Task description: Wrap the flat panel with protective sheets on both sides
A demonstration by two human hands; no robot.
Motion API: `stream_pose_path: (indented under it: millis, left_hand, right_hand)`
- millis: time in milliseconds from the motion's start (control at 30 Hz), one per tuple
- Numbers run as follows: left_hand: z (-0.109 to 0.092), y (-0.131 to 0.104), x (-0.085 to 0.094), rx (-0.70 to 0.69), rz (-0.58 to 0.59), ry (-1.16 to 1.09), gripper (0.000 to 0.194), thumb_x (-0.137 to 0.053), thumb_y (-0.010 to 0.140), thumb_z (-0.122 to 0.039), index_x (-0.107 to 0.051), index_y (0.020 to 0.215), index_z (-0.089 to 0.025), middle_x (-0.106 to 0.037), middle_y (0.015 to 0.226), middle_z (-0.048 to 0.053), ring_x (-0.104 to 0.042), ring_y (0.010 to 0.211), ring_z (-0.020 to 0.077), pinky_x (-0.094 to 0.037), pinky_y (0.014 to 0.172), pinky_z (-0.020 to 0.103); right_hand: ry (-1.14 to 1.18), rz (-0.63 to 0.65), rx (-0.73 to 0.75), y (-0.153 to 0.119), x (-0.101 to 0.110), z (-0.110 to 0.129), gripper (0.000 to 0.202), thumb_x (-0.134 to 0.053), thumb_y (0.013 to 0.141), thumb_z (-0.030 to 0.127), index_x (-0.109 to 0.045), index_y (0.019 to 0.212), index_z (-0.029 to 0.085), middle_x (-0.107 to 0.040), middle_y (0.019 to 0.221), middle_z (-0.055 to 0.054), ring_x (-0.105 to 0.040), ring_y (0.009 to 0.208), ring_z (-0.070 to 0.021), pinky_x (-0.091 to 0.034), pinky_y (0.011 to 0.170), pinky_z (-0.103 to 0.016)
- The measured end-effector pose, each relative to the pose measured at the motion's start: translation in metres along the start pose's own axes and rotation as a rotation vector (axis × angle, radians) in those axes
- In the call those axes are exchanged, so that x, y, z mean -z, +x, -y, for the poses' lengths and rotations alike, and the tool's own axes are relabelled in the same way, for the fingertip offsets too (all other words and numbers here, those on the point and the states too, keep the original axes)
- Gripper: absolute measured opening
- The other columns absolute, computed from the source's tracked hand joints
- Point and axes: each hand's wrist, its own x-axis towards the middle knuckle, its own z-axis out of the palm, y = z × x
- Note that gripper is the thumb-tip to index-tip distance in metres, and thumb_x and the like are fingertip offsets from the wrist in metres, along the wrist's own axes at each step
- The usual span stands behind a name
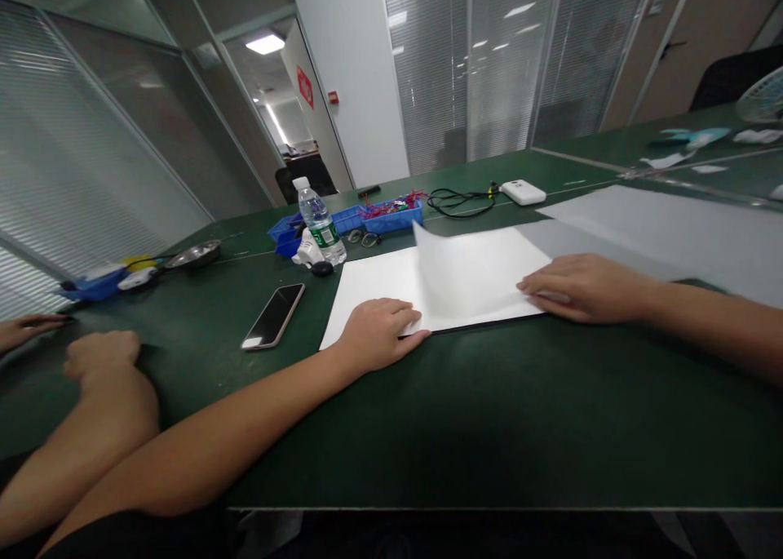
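Note:
White paper sheets lie on a thin dark-edged backing in front of me. One upper sheet curls up near the middle, its free far corner standing raised. My left hand rests palm down on the near edge of the left part, fingers loosely stretched and thumb along the edge. My right hand is at the right side of the curled sheet, with fingers and thumb closed at its edge; a light bit of paper shows between them. A phone lies left of the paper.
Behind the paper stand a water bottle, blue trays with red wires, a black cable and a white box. Large pale sheets lie right. A co-worker's fist and other hand are at left, near a metal dish.

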Motion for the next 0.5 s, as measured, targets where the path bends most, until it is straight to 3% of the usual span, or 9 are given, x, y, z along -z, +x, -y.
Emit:
stream_pose_path:
  millis: [133, 267, 400, 500]
  left_hand:
    - [-0.002, 0.002, 0.004, 0.006, 0.034, 0.032, 0.032, -0.07, 0.114, -0.049, -0.085, 0.115, -0.021, -0.088, 0.113, 0.01, -0.084, 0.1, 0.0295, -0.063, 0.085, 0.04]
    - [0.001, 0.001, 0.002, -0.02, -0.001, 0.067, 0.034, -0.069, 0.114, -0.05, -0.085, 0.109, -0.021, -0.087, 0.106, 0.009, -0.083, 0.096, 0.0282, -0.061, 0.08, 0.038]
    - [0.003, -0.002, 0.0, -0.115, -0.093, 0.141, 0.038, -0.065, 0.117, -0.051, -0.085, 0.108, -0.02, -0.081, 0.092, 0.008, -0.079, 0.083, 0.0257, -0.056, 0.07, 0.037]
    - [0.002, -0.006, 0.0, -0.283, -0.228, 0.218, 0.039, -0.064, 0.118, -0.045, -0.079, 0.091, -0.021, -0.075, 0.08, 0.004, -0.072, 0.073, 0.0213, -0.051, 0.066, 0.036]
  right_hand:
    - [0.062, -0.06, 0.181, 0.004, -0.01, 0.003, 0.03, -0.058, 0.113, 0.03, -0.083, 0.13, 0.025, -0.086, 0.13, -0.006, -0.084, 0.11, -0.0229, -0.066, 0.094, -0.039]
    - [0.002, -0.172, 0.217, 0.004, -0.006, 0.004, 0.025, -0.064, 0.11, 0.027, -0.085, 0.124, 0.024, -0.089, 0.114, -0.005, -0.084, 0.093, -0.022, -0.066, 0.081, -0.037]
    - [-0.112, -0.266, 0.204, 0.005, 0.001, 0.011, 0.022, -0.065, 0.111, 0.027, -0.085, 0.117, 0.023, -0.087, 0.097, -0.004, -0.081, 0.077, -0.0203, -0.062, 0.068, -0.034]
    - [-0.144, -0.297, 0.195, 0.007, 0.003, 0.015, 0.021, -0.065, 0.111, 0.027, -0.085, 0.117, 0.024, -0.087, 0.096, -0.003, -0.081, 0.077, -0.0197, -0.062, 0.068, -0.033]
